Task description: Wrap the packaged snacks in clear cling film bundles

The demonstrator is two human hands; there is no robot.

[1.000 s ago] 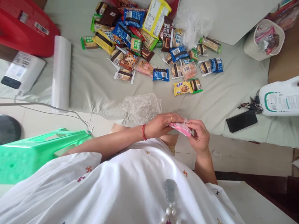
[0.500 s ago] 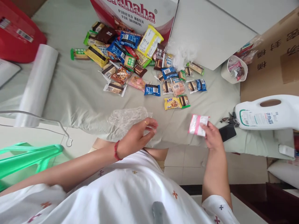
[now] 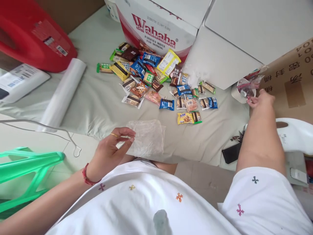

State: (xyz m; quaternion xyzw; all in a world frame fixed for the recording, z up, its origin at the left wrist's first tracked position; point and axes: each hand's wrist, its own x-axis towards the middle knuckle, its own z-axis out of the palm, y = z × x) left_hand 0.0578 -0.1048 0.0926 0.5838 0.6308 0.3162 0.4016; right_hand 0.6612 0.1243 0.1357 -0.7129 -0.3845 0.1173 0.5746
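Observation:
At the near edge of the cloth-covered surface lies a clear plastic bag (image 3: 150,138), flattened out. My left hand (image 3: 111,148), with a ring and a red wrist cord, has its thumb and fingers closed at the bag's left edge. Far to the right, my right hand (image 3: 262,98) reaches to a white cup (image 3: 236,94) of crumpled wrappers (image 3: 248,86). Its fingers are drawn together at the cup's rim; what they hold is hidden. Several small packaged snacks, among them a blue packet (image 3: 166,104) and a yellow cookie packet (image 3: 185,118), lie beyond the bag.
A Wahaha carton (image 3: 156,29) and white boxes (image 3: 220,58) stand behind the snacks. To the left are a plastic roll (image 3: 65,93), a red jug (image 3: 49,39) and a green stool (image 3: 31,160). A phone (image 3: 231,152) and white detergent bottle (image 3: 295,137) lie right.
My right hand has gone from the near edge to the cup, and the pink-and-white packet it held is out of sight. My left hand has shifted left; the crumpled bag is now flatter.

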